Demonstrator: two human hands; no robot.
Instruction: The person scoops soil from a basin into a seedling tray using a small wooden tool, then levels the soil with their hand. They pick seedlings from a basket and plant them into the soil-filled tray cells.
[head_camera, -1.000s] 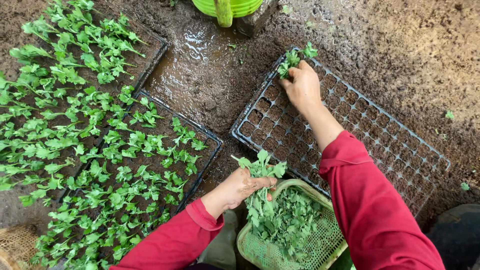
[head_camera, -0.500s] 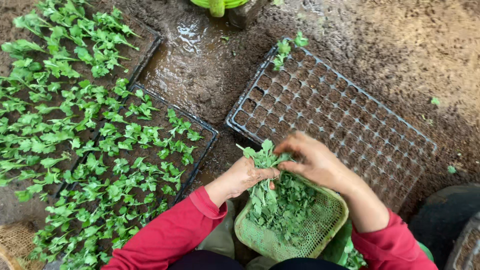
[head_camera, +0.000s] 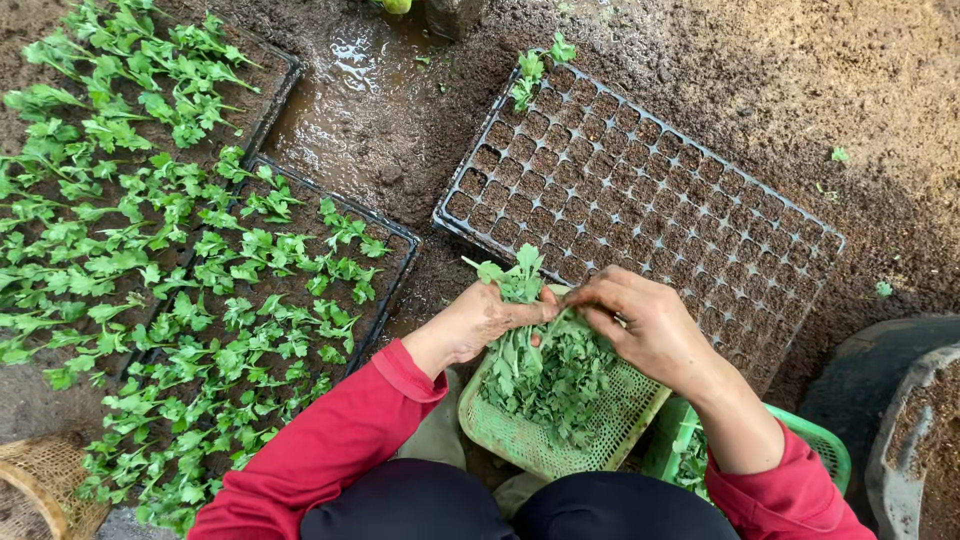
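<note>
My left hand (head_camera: 472, 322) grips a bunch of green seedlings (head_camera: 515, 275) above a light green plastic basket (head_camera: 520, 435) on my lap. The basket holds more loose seedlings (head_camera: 555, 375). My right hand (head_camera: 645, 325) is right beside the left one, with its fingers pinching a stem in the bunch. Just beyond my hands lies a black seedling tray (head_camera: 640, 195) with soil-filled cells. Two small seedlings (head_camera: 535, 70) stand in its far corner.
Black trays full of planted seedlings (head_camera: 250, 330) cover the ground at left. Wet mud with a puddle (head_camera: 340, 110) lies between the trays. A second green basket (head_camera: 820, 450) sits by my right arm, a dark tub (head_camera: 905, 430) at far right, and a woven basket (head_camera: 45, 485) at bottom left.
My right hand has come back from the far corner of the black tray to the bunch in my left hand. The view has shifted a little towards the tray.
</note>
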